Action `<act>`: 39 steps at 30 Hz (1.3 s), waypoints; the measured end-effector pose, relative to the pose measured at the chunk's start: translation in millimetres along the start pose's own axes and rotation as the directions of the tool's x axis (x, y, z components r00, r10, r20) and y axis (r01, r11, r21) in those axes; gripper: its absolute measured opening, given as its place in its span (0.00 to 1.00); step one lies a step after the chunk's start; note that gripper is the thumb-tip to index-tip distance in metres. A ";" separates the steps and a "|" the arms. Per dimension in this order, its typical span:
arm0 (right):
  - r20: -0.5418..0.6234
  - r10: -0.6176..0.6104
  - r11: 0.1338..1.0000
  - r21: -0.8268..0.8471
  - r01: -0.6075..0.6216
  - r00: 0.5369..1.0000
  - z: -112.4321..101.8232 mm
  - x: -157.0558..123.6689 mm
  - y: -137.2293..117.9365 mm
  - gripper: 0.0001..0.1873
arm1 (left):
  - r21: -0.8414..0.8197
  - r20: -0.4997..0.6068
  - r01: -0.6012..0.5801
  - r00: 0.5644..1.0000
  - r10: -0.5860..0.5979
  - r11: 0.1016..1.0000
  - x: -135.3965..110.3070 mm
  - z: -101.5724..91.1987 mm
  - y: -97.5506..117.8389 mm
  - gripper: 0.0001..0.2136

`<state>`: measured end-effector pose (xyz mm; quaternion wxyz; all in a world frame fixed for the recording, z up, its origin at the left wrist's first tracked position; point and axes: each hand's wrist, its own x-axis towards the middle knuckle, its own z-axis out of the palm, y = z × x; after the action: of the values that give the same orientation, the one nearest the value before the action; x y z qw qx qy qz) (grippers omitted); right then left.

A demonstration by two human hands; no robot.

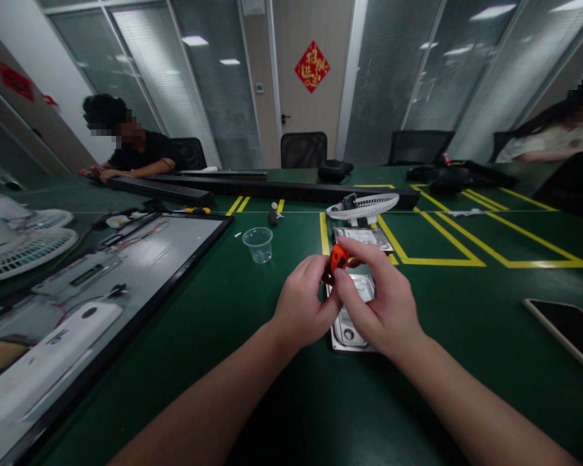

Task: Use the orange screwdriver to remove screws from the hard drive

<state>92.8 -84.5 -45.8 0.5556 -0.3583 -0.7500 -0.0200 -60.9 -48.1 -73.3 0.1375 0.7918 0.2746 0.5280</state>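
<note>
My left hand (302,304) and my right hand (377,298) meet over a silver hard drive (348,329) lying on the green table (252,362). Both hands pinch a small orange tool (339,257) with a dark tip, held just above the drive. The fingers of each hand are curled round it. A second hard drive (364,236) lies just beyond, and a white fan grille (364,207) rests behind that. An empty clear plastic cup (258,244) stands to the left of my hands.
A large opened flat panel (102,285) with circuit boards fills the left side. White fan parts (24,249) sit at far left. A tablet (571,330) lies at right. Long black bars (282,189) cross the table's far part. Two other people sit at the far left and far right.
</note>
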 end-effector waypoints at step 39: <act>0.004 -0.001 1.000 0.003 0.001 1.000 -1.3 -0.2 -0.6 0.27 | -0.002 0.010 -0.016 1.000 0.016 1.000 1.7 0.0 2.4 0.02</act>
<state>93.6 -85.6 -45.2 0.5545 -0.3571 -0.7514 -0.0185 -59.8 -49.1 -70.8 0.1353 0.7964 0.2673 0.5254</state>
